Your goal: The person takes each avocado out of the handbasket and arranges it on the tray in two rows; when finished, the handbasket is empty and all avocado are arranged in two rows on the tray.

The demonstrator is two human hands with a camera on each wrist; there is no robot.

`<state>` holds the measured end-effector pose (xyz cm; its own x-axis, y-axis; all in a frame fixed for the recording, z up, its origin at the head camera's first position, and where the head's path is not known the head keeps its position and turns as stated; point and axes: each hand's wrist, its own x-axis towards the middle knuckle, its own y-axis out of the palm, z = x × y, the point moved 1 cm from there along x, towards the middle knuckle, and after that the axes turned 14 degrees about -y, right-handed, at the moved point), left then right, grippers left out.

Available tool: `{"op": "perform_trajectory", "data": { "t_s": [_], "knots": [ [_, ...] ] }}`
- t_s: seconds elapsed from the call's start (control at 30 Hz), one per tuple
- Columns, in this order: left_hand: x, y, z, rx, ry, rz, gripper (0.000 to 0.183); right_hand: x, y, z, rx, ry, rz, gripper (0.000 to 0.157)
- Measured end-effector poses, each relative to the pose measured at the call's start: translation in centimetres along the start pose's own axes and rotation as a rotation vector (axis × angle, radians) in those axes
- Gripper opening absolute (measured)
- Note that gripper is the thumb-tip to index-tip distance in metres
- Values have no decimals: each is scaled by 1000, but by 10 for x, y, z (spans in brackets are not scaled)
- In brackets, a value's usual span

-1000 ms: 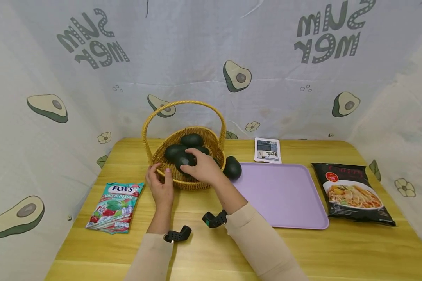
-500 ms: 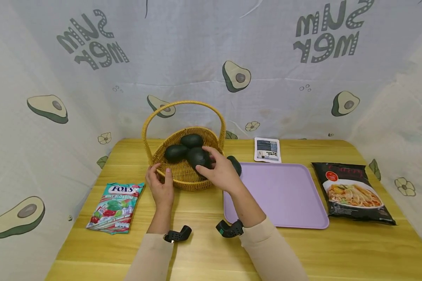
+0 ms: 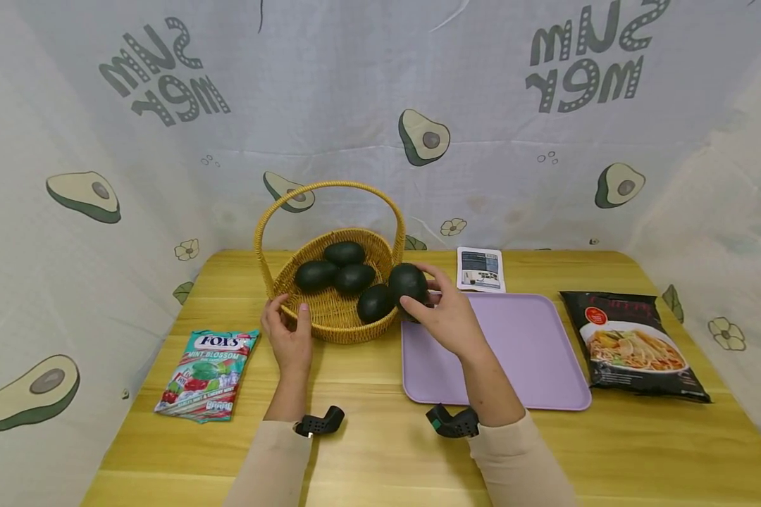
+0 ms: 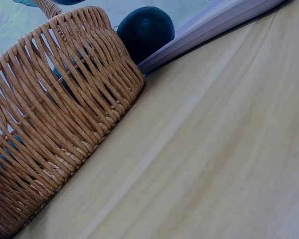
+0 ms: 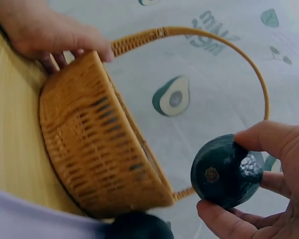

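My right hand (image 3: pixel 449 318) grips a dark green avocado (image 3: pixel 408 282) between thumb and fingers, at the right rim of the wicker basket (image 3: pixel 349 336). In the right wrist view this avocado (image 5: pixel 222 172) shows its stem end. My left hand (image 3: pixel 290 345) holds the basket's front left rim, its thumb over the edge. Several more avocados (image 3: pixel 316 275) lie inside the basket. Another avocado (image 4: pixel 145 35) sits outside, between basket and tray; in the head view the right hand and the held avocado mostly hide it.
A lilac tray (image 3: pixel 514 352) lies right of the basket. Farther right is a black noodle packet (image 3: pixel 634 345); a white packet (image 3: pixel 480 269) lies behind the tray. A candy bag (image 3: pixel 209 373) lies on the left. The tall basket handle (image 3: pixel 330 184) arches over the avocados.
My right hand has carried the avocado rightward from the basket's middle to its right rim, uncovering the avocados left inside. The left hand has stayed on the rim.
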<state>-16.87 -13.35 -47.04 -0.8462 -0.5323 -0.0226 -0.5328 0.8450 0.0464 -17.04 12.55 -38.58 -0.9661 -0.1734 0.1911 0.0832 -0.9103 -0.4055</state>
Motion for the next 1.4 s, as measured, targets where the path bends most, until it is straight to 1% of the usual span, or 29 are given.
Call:
{"op": "perform_trajectory", "data": {
  "t_s": [0.23, 0.43, 0.67, 0.87, 1.07, 1.2, 1.4],
  "knots": [
    [0, 0, -1, -19, -11, 5, 40, -8, -30, -17, -57, 53, -38, 72],
    [-1, 1, -1, -16, -11, 11, 41, -14, -54, -30, -104, 100, -70, 77],
    [-2, 0, -2, -8, -20, 26, 41, -17, -72, -55, -156, 154, -103, 78],
    [-1, -2, -4, -9, -19, 28, 42, -15, -78, -75, -205, 197, -123, 79],
    [-1, -2, -4, -9, -22, 38, 43, -14, -78, -92, -259, 213, -105, 77],
    [-1, -2, -3, -7, -18, 38, 43, -13, -76, -99, -270, 214, -103, 75],
    [-2, -2, -3, -3, -14, 42, 43, -11, -73, -103, -274, 222, -110, 76]
  ]
}}
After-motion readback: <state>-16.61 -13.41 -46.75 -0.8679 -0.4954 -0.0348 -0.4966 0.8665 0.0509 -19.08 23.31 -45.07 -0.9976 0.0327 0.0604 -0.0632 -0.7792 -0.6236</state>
